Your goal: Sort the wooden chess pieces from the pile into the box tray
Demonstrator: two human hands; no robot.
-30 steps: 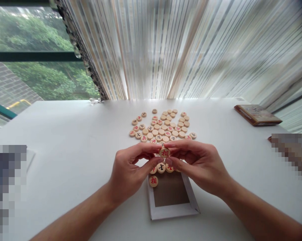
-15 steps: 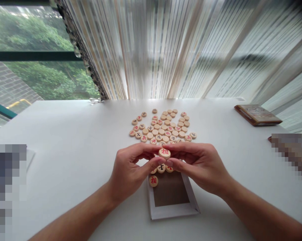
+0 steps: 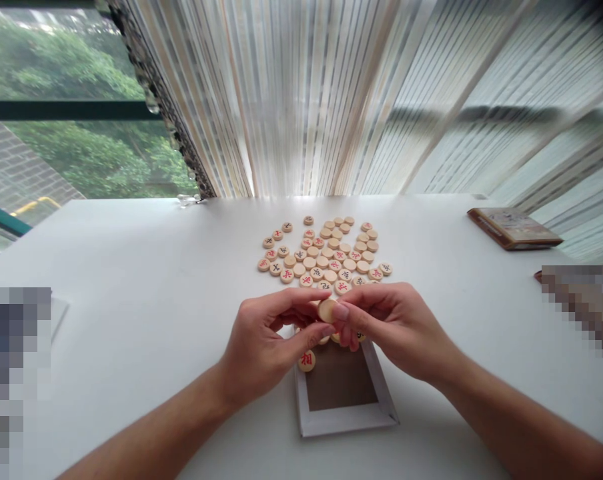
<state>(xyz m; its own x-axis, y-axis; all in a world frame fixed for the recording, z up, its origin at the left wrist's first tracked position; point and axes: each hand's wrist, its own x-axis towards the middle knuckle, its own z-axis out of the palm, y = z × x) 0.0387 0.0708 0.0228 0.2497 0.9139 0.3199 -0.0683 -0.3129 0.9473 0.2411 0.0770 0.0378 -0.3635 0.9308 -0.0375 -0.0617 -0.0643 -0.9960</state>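
Between the fingertips of both hands is a round wooden Chinese chess piece [image 3: 326,310], with a plain face showing. My right hand [image 3: 399,327] pinches its right edge, thumb on the face. My left hand [image 3: 261,337] curves round the piece from the left, index finger above and thumb below; exact contact is hard to see. Below them lies a shallow box lid [image 3: 349,425] with a white rim and brown inside. A piece with a red character [image 3: 306,361] sits at its left edge. More pieces at its far end are partly hidden by my fingers.
Beyond my hands, many chess pieces [image 3: 323,253] lie spread on the white table [image 3: 156,300], some showing red or black characters, others plain. A brown-edged box [image 3: 514,228] lies at the far right, with a blurred-out object [image 3: 581,300] nearer. Striped curtains [image 3: 291,100] hang behind.
The held piece has turned over: its red character faced up before, and a plain face shows now. My right thumb has moved onto it, and my left thumb and index finger have parted slightly.
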